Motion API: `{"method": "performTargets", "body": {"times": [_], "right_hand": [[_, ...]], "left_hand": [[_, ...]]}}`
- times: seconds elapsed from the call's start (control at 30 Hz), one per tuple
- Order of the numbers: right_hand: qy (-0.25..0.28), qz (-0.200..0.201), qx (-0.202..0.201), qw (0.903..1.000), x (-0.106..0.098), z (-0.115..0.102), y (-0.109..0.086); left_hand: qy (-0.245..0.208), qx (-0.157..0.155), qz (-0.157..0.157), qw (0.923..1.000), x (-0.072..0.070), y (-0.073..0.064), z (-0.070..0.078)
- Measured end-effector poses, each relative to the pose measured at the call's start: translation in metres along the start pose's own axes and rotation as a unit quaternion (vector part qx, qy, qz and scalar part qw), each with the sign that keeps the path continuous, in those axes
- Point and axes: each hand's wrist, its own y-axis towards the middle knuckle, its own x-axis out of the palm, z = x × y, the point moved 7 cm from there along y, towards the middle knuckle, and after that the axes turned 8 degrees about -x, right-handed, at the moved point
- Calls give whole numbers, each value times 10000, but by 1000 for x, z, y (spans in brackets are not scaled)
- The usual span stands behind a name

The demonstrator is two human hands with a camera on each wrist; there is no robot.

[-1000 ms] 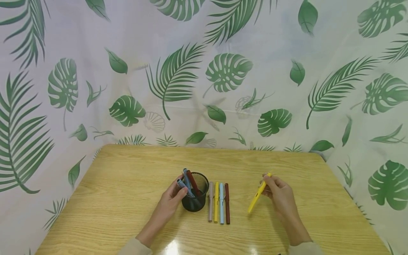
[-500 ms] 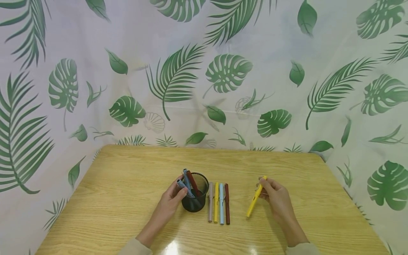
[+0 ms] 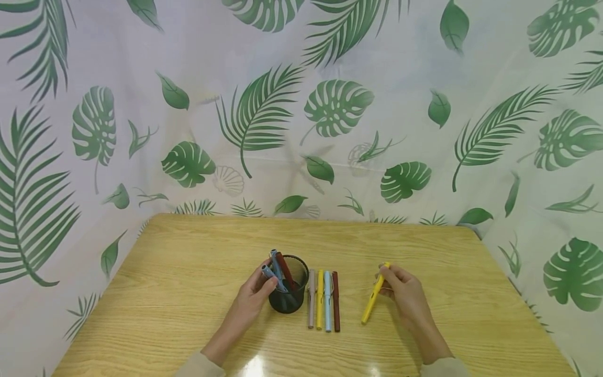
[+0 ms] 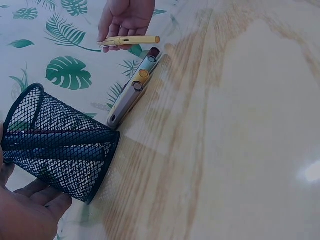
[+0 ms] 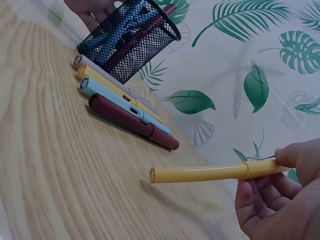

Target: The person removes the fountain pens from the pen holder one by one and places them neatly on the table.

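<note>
My left hand grips the side of a black mesh pen cup, the thumb at its rim. Two blue pens and a dark red pen lean inside it. Well to the right, my right hand pinches a capped yellow pen near its clip end. That pen slants above the table, its other end toward the row. In the right wrist view, thumb and fingers hold the yellow pen, with its shadow below.
Beside the cup lie capped pens in a parallel row: greyish, yellow, light blue and dark red. The wood-grain table ends at a leaf-printed cloth behind and along the sides.
My right hand has shifted slightly left and toward me with the yellow pen, whose lower end is lower in view. The left hand, cup and row of pens have stayed put.
</note>
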Motion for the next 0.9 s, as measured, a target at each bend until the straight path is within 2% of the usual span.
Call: {"method": "performTargets", "body": {"times": [0.17,0.53,0.9], "right_hand": [[-58,-6,86,9999,4,2,0],[-613,-191,177,9978,22,10,0],[-756,-126,215,9968,39,15,1]], "left_hand": [[-13,-22,-16,10000,0,0,0],[-17,26,3,10000,0,0,1],[16,47,3,10000,0,-1,1]]}}
